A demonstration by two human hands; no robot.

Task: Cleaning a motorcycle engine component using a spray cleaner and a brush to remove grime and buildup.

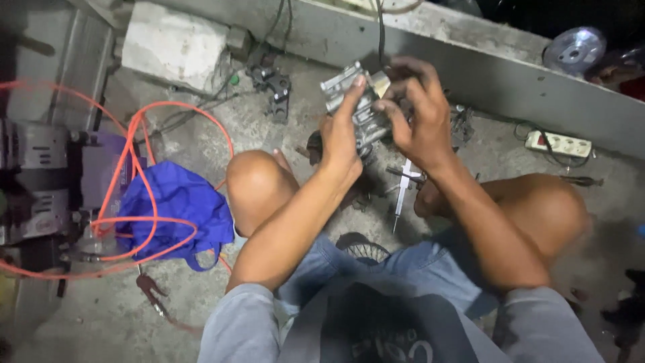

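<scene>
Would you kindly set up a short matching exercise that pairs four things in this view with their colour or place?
Things:
1. metal part
2. cloth bag
3. hose
4. power strip

Descriptions:
A. orange, looped over the floor at the left
B. white, lying by the concrete ledge at the right
C. silver-grey, held up between the left hand and the right hand
D. blue, crumpled beside the left knee

Pairs: 1-C, 2-D, 3-A, 4-B
</scene>
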